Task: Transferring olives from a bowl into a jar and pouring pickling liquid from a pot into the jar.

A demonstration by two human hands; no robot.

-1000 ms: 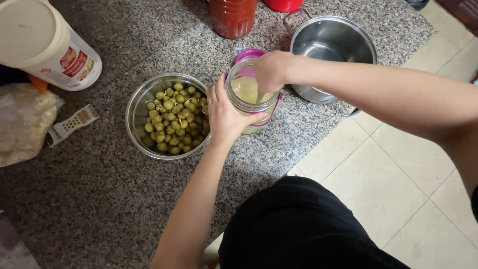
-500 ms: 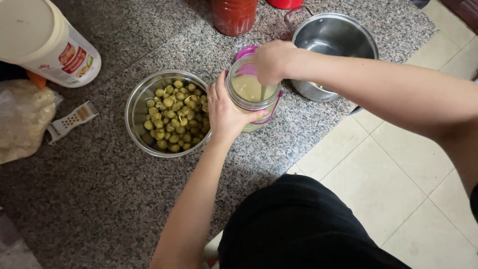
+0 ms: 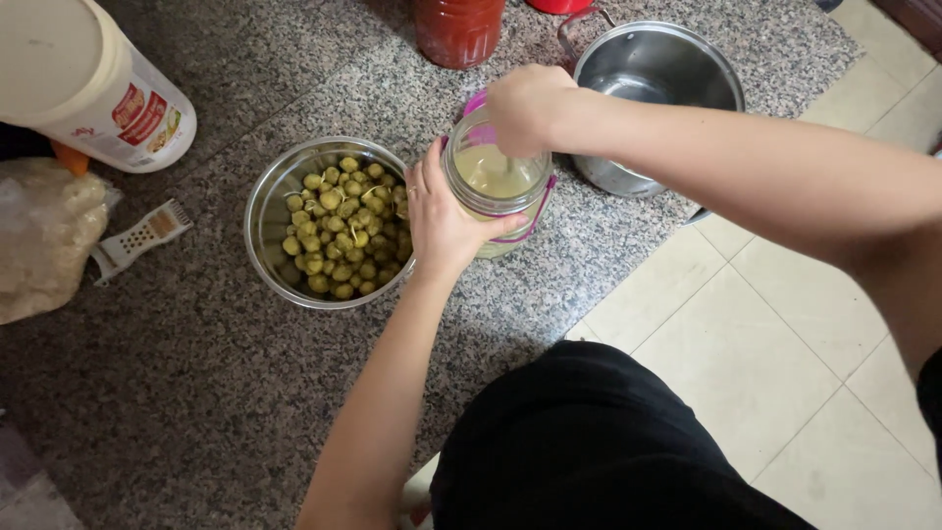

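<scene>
Jar point(image 3: 496, 186) of pale liquid stands on our worktop point(image 3: 196, 373), beside bowl of green fruit point(image 3: 329, 231). Left hand point(image 3: 442, 211) grip clamped round jar; right hand point(image 3: 525, 108) grip closed over its mouth.

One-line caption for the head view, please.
Left hand steadies a glass jar on a granite counter; right hand is over its mouth, beside a bowl of green fruit.
</scene>
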